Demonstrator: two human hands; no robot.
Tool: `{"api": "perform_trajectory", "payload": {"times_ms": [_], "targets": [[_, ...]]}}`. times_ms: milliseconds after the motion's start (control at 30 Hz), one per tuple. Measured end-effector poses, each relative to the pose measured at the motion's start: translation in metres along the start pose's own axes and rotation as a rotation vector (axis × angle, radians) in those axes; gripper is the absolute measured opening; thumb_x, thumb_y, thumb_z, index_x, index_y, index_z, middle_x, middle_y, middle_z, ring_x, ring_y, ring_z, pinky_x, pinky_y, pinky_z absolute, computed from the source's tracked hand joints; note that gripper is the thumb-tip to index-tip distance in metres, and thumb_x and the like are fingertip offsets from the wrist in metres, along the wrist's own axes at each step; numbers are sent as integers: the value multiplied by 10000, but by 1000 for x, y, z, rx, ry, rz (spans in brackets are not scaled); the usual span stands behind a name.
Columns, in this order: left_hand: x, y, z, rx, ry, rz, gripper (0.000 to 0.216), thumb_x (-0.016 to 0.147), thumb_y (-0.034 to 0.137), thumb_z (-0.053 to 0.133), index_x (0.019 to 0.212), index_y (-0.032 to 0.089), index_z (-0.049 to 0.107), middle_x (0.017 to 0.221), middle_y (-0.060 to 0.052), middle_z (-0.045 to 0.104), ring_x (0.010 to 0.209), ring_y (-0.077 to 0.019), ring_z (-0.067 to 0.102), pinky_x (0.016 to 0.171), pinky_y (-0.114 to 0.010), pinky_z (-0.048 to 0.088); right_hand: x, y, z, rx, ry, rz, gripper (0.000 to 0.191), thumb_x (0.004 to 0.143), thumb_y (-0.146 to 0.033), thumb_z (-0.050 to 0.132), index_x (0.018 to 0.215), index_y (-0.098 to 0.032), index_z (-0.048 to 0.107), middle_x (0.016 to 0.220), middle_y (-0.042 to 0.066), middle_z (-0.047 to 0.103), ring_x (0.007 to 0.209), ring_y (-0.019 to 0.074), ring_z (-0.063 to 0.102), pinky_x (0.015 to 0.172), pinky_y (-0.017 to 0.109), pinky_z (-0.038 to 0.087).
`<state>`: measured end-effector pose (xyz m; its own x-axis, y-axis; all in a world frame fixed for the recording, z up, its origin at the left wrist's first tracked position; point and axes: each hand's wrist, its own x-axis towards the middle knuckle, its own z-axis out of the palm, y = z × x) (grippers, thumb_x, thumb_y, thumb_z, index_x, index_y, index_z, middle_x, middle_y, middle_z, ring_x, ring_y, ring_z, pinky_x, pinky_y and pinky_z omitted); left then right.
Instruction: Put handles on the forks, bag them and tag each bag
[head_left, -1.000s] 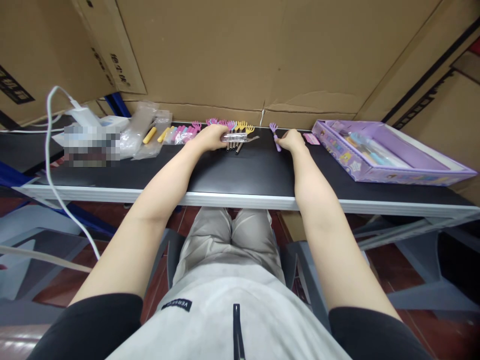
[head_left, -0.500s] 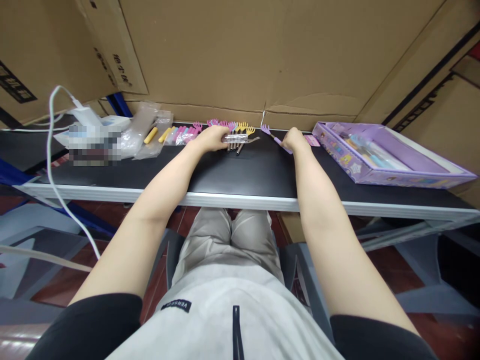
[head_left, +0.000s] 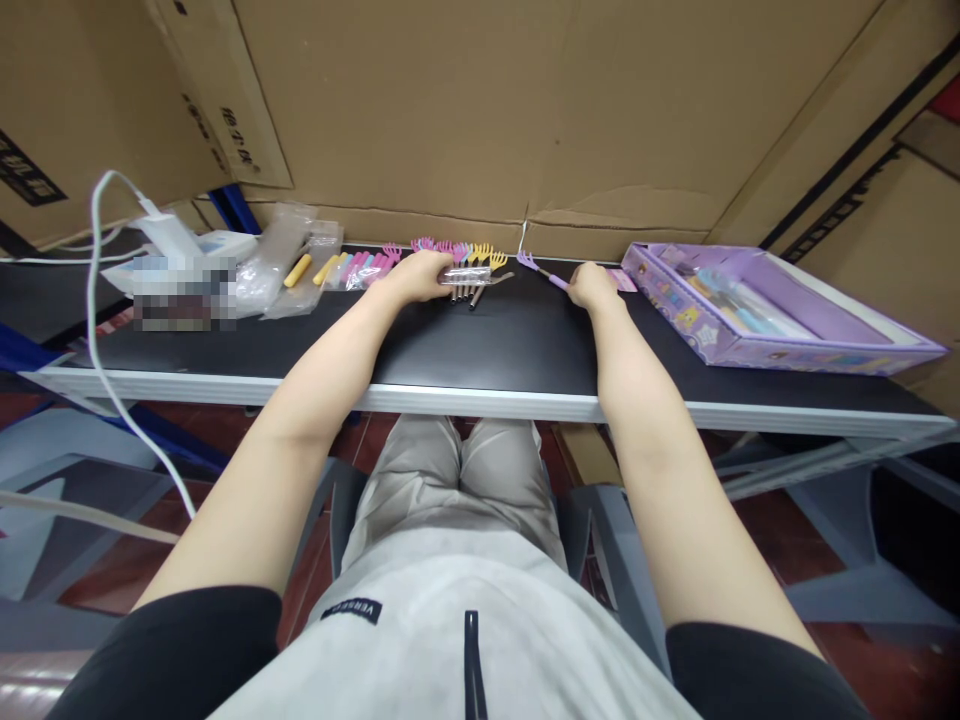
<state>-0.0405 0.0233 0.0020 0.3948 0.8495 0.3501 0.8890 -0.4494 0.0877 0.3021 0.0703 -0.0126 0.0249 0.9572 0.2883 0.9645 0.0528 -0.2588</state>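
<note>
My left hand [head_left: 417,277] lies closed over a row of small rake-shaped toy tools [head_left: 474,256] in pink, yellow and blue, pressing on a clear plastic sleeve [head_left: 466,276] around their metal handles. My right hand [head_left: 592,284] is closed on the handle of one purple rake tool [head_left: 534,266], whose head points left toward the row. Both hands rest near the far edge of the black table [head_left: 495,345].
An open purple gift box [head_left: 757,308] with stationery sits at the right. Clear bags [head_left: 289,258], yellow and pink pieces [head_left: 330,268] and a white charger with cable [head_left: 171,235] lie at the left. Cardboard boxes [head_left: 480,110] wall the back.
My right hand has picked the purple rake tool up off the table and turned it so its head points left. My left hand has stayed on the row.
</note>
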Motion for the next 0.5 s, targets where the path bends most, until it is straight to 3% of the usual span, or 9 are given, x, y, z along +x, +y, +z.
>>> {"api": "perform_trajectory", "payload": {"times_ms": [100, 300, 500], "targets": [[0, -1, 0, 6, -12, -16, 261, 789, 243, 668, 1025, 170, 753, 982, -123, 780, 961, -300, 723, 845, -347, 524, -11, -13, -8, -88, -55, 138, 421, 953, -67, 657, 1368, -27, 720, 1427, 313, 679, 1433, 432, 614, 1181, 592, 473], [0, -3, 0, -22, -16, -14, 245, 784, 253, 673, 1010, 187, 743, 991, -110, 777, 1007, -301, 719, 873, -336, 531, -23, -18, -19, -56, -53, 125, 331, 1008, -181, 698, 1313, -66, 754, 1436, 279, 676, 1424, 388, 610, 1203, 580, 467], [0, -5, 1, 10, -14, -22, 255, 785, 228, 662, 1023, 186, 744, 991, -109, 771, 991, -297, 712, 876, -344, 529, -23, -17, -19, -6, -25, 131, 293, 984, -34, 624, 1236, -49, 773, 1395, 275, 704, 1364, 361, 665, 1196, 512, 496]]}}
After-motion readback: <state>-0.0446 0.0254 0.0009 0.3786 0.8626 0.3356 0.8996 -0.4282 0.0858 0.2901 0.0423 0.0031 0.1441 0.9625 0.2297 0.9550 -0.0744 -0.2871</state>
